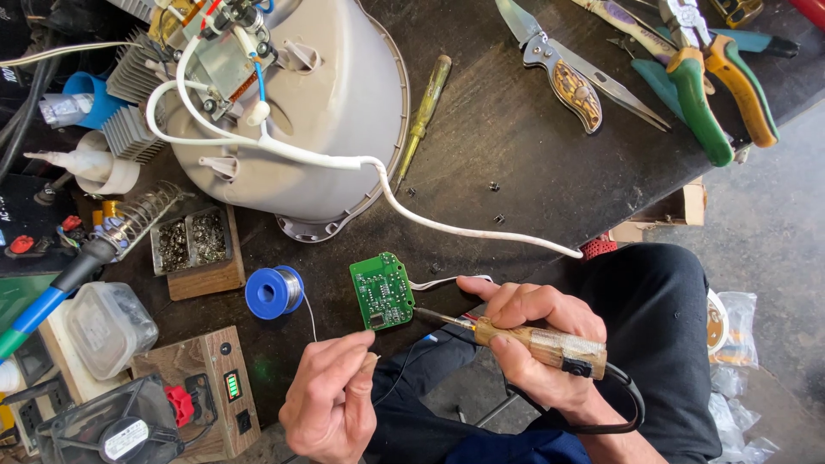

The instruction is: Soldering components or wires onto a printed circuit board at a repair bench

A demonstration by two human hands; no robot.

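**Hot tip near fingers and board**

We are gripping the soldering iron (537, 342) in our right hand (537, 344), fist wrapped round the wooden handle, tip touching the edge of the green circuit board (382, 290) just left of that hand. Our left hand (331, 399) is pinching the thin solder wire (308, 314) running up to the blue spool (273, 292). We are judging the risks: the loose board sliding, pads overheating, fingertips close to heat, the iron's cord (619, 412) snagging our knee.
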